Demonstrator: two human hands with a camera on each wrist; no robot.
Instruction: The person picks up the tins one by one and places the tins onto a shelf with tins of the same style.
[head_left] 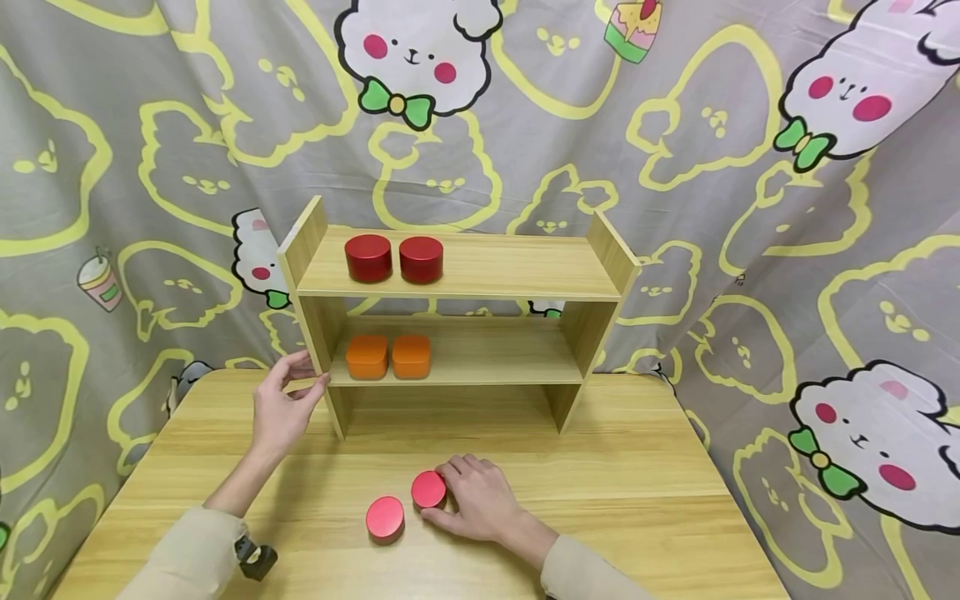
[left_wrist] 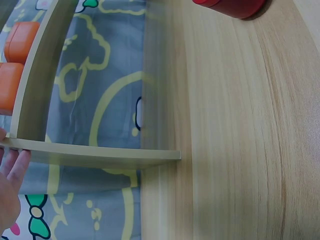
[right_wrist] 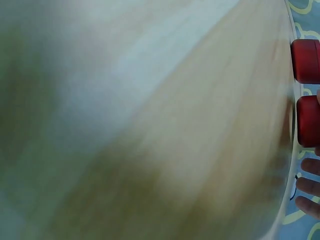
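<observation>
A two-tier wooden shelf (head_left: 480, 271) stands at the back of the table. My left hand (head_left: 283, 408) rests against its left side panel (left_wrist: 95, 157), fingers on the outer face and thumb at the front edge. My right hand (head_left: 476, 498) curls round a bright red round tin (head_left: 429, 489) on the table, thumb in front and fingers (right_wrist: 307, 186) behind. A second bright red tin (head_left: 385, 517) lies just to its left, untouched. In the right wrist view both tins (right_wrist: 307, 121) show at the right edge.
Two dark red round tins (head_left: 394, 258) sit on the top shelf at the left. Two orange tins (head_left: 388, 357) sit below them on the middle shelf. The wooden table (head_left: 637, 492) is backed by a grey cartoon-print cloth (head_left: 750, 208).
</observation>
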